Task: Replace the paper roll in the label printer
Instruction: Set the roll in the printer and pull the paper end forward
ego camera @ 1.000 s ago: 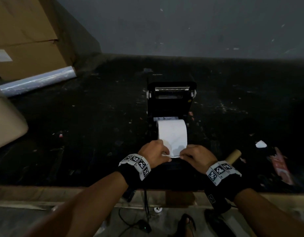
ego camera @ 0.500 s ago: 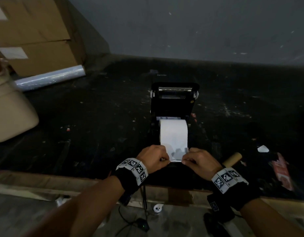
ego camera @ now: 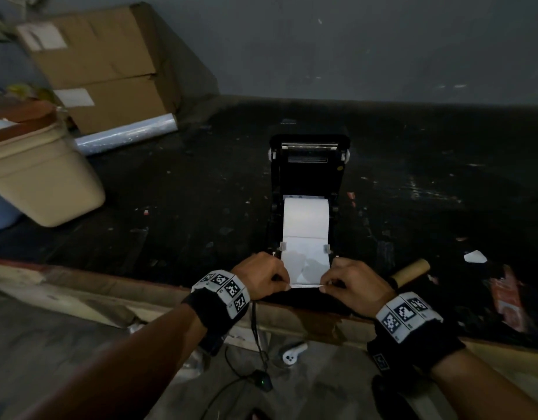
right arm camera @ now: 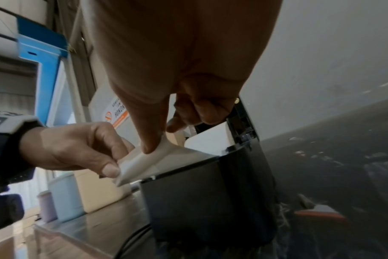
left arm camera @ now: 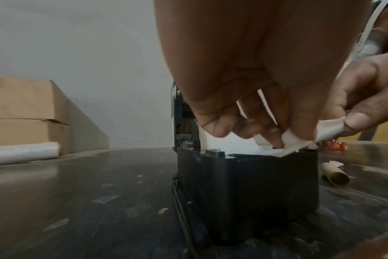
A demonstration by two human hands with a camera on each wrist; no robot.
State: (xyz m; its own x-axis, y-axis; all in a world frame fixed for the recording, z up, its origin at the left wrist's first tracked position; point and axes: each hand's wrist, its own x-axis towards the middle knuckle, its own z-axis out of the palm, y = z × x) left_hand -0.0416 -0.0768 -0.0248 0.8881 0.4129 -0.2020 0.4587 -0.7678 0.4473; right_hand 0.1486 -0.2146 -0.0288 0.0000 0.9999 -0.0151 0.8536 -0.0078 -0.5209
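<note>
The black label printer point(ego camera: 307, 177) stands on the dark table with its lid raised toward the wall. A white paper roll point(ego camera: 305, 218) lies in its bay, and the paper's free end point(ego camera: 304, 268) runs forward over the printer's front edge. My left hand point(ego camera: 263, 275) pinches the left corner of that end between thumb and fingers. My right hand point(ego camera: 349, 284) pinches the right corner. In the wrist views the paper end point(left arm camera: 299, 142) point(right arm camera: 144, 161) is lifted just above the black printer body point(left arm camera: 250, 189) point(right arm camera: 210, 192).
An empty cardboard core point(ego camera: 408, 272) lies right of the printer, with a white scrap point(ego camera: 475, 256) and red wrapper point(ego camera: 507, 298) beyond. A beige bin point(ego camera: 40, 180), a film roll point(ego camera: 125, 137) and a cardboard box point(ego camera: 101, 65) stand at the left. A cable point(ego camera: 255, 338) hangs off the table's front edge.
Both hands have drawn the paper's end further toward me, past the printer's front edge, so more of it lies flat. The head view has shifted and shows more of the left side.
</note>
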